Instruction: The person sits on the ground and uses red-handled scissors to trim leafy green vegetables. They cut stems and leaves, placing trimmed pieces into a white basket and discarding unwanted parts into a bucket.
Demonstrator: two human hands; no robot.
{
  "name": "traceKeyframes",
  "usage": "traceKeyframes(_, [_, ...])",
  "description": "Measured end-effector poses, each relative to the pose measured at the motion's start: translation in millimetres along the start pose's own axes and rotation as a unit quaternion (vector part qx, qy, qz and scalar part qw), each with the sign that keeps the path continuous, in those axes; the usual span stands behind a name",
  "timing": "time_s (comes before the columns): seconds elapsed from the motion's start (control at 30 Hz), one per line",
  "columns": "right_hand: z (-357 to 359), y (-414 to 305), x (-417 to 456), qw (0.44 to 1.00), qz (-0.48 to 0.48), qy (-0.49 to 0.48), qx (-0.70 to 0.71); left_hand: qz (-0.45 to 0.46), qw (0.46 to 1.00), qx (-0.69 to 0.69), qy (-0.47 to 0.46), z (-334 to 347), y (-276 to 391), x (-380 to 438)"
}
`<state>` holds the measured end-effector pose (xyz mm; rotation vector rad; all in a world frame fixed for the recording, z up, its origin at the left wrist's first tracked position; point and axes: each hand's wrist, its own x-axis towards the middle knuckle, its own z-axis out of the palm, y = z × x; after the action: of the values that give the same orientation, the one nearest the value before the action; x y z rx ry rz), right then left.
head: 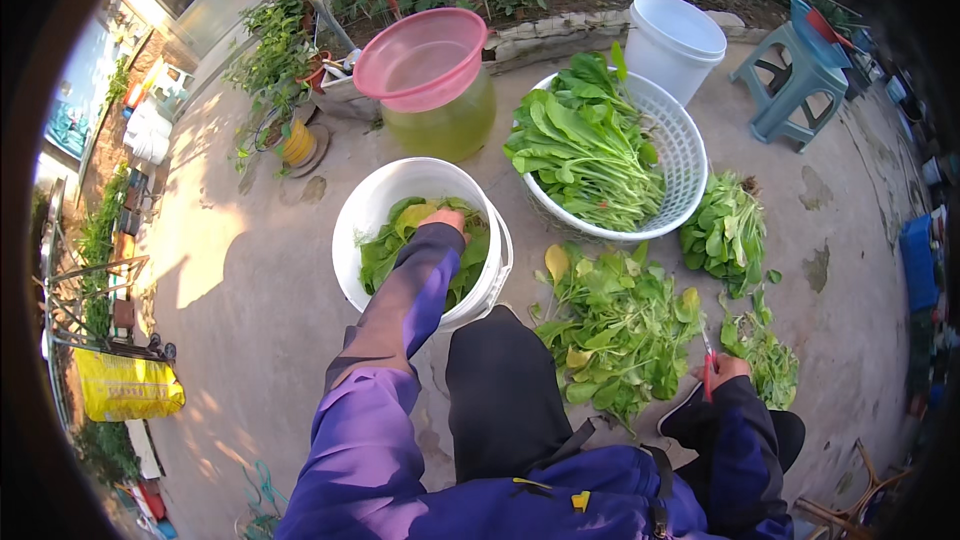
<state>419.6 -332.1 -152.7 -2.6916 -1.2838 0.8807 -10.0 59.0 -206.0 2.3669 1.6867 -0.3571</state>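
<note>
My left hand (448,221) reaches down inside a white plastic bucket (352,240), among green leaves (386,251). Its fingers are hidden, so whether they grip anything does not show. My right hand (727,371) holds a pair of scissors with red handles (707,373), their blades pointing up and away from me. Close to the blades lies a loose heap of leafy greens (615,330) on the concrete, with a few yellowed leaves. A white plastic basket (686,157) beyond it holds a pile of long-stemmed greens (577,150). Another bunch of greens (727,232) rests on the ground beside the basket.
Behind the bucket stands a clear round vessel of greenish liquid (442,124) with a pink basin (420,52) on top. A tall white bucket (671,45) and a blue-green plastic stool (795,82) are at the back right. Potted plants (274,67) line the back left.
</note>
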Motion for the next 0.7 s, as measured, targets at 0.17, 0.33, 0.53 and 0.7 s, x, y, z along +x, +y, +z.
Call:
traceKeyframes(0.17, [-2.1, -2.3, -4.3, 1.0, -0.006, -0.001, 0.007, 0.0, 0.995, -0.038, 0.093, 31.9, 2.7, 14.0])
traceKeyframes(0.33, [-2.5, 0.8, -5.0, 1.0, -0.013, 0.015, -0.014, 0.008, 0.993, -0.044, -0.108, 22.3, 19.1, 22.1])
traceKeyframes(0.53, [-6.1, -6.8, -8.1, 1.0, -0.002, 0.005, 0.021, -0.022, 0.999, 0.001, -0.047, 44.6, 32.9, 18.4])
traceKeyframes(0.7, [-0.5, 5.1, -7.5, 0.999, 0.005, 0.034, 0.028, -0.062, 0.993, -0.051, -0.09, 52.0, 15.9, 35.0])
